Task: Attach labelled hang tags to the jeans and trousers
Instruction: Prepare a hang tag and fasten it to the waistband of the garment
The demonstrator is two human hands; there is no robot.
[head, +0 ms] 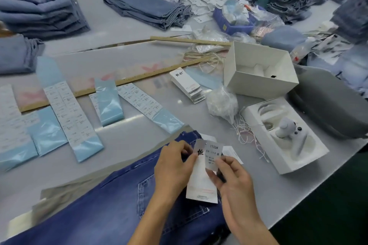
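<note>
Dark blue jeans [111, 201] lie across the near table edge, back pocket up. Over their waistband end my left hand [173, 165] pinches the top of a long white hang tag [201, 183] that bears a black character. My right hand [233, 179] pinches a small printed label [212, 155] reading 1103 against that tag. A stack of blank hang tags [188, 85] lies further back. Strips of printed size stickers on blue backing [67, 109] are spread out to the left.
A clear bag of strings [222, 103] and loose strings lie right of centre. Two open white boxes [260, 69] [282, 141] and a grey case [330, 105] stand at the right. Wooden rulers [139, 76], folded denim stacks [39, 2] and a blue tray [233, 20] fill the back.
</note>
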